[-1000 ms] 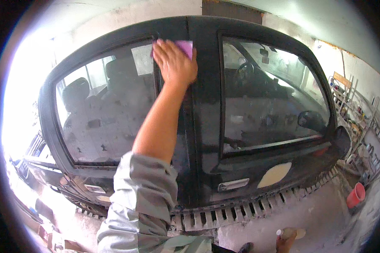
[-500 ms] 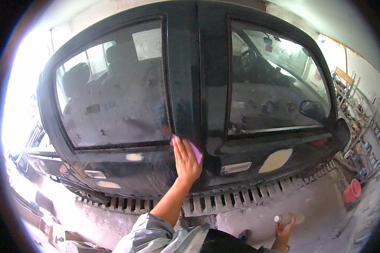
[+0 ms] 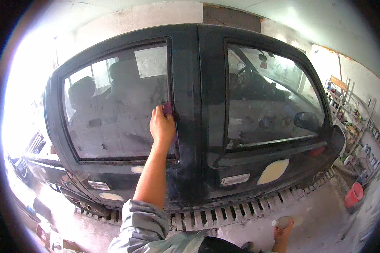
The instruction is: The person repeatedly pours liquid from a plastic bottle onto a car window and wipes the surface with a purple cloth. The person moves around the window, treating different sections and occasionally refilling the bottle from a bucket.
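My left hand (image 3: 162, 127) is raised against the dark car (image 3: 188, 88), at the right edge of the rear door window (image 3: 118, 126). Its fingers are closed round a thin purple sheet (image 3: 167, 109), and I cannot tell whether that is cloth or abrasive paper. The sheet lies along the window's dark frame, partly hidden by the hand. Low at the right, my right hand (image 3: 284, 232) grips a pale bottle (image 3: 282, 222) with a white cap, tilted onto its side and away from the car.
Cream-coloured patches (image 3: 273, 171) mark the doors, near the front door handle (image 3: 235, 180) and around the rear one. A slotted strip (image 3: 223, 217) runs along the floor below the car. At right stand a red bucket (image 3: 354, 195) and cluttered shelving (image 3: 352, 126).
My left hand has moved up with the purple sheet, from the door below the window to the window's right edge. The view has tilted up slightly. My right hand still holds the bottle.
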Motion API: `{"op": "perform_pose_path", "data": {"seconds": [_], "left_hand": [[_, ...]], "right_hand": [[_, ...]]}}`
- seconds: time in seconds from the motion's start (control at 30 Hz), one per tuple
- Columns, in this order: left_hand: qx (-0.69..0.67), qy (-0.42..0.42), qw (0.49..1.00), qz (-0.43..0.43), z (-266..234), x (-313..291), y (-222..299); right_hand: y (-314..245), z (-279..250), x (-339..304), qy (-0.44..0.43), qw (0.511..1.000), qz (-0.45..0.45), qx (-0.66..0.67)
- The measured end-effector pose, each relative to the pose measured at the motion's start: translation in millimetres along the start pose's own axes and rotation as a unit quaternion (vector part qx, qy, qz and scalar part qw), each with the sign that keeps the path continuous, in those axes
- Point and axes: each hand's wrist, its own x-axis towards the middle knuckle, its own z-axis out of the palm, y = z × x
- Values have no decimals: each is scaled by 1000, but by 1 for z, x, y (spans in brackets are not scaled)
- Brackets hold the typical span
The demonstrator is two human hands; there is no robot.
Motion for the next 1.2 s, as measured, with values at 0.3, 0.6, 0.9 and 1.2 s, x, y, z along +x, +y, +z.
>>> {"op": "perform_pose_path", "data": {"seconds": [0.3, 0.6, 0.9, 1.2], "left_hand": [[31, 43, 999, 3, -3, 7, 19], [-1, 114, 993, 37, 28, 4, 26], [35, 185, 981, 45, 45, 47, 47], [123, 109, 986, 24, 27, 222, 114]], "right_hand": [[4, -27, 3, -7, 998, 1, 60], [18, -15, 16, 20, 1000, 2, 24], [18, -26, 28, 62, 998, 7, -31], [25, -47, 53, 6, 1000, -11, -3]]}}
